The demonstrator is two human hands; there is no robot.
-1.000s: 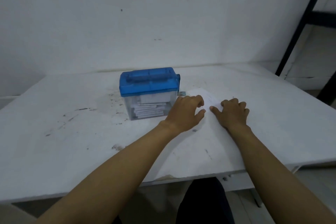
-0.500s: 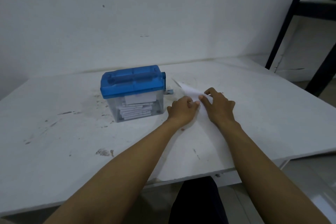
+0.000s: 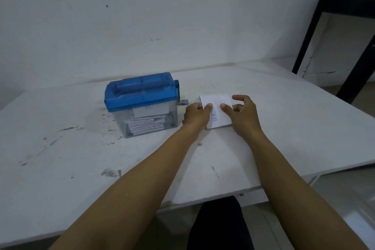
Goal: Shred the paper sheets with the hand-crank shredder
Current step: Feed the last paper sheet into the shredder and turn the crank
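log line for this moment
step: paper held, not fed | left hand: pinches paper | right hand: pinches paper | shredder: left of paper, apart, strips inside

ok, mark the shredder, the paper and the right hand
shredder [image 3: 140,91], head view, blue lid top.
paper [image 3: 220,118], head view, middle of the sheet.
right hand [image 3: 246,117], head view, back of the hand.

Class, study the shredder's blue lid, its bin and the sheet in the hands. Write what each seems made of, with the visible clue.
Blue lid: likely moulded plastic, semi-glossy; even colour, rounded edges.
Bin: clear or lightly tinted plastic, probably; the paper pieces inside show through its walls.
Sheet: thin white paper, matt, with blue print, pinched by the left hand and right hand.
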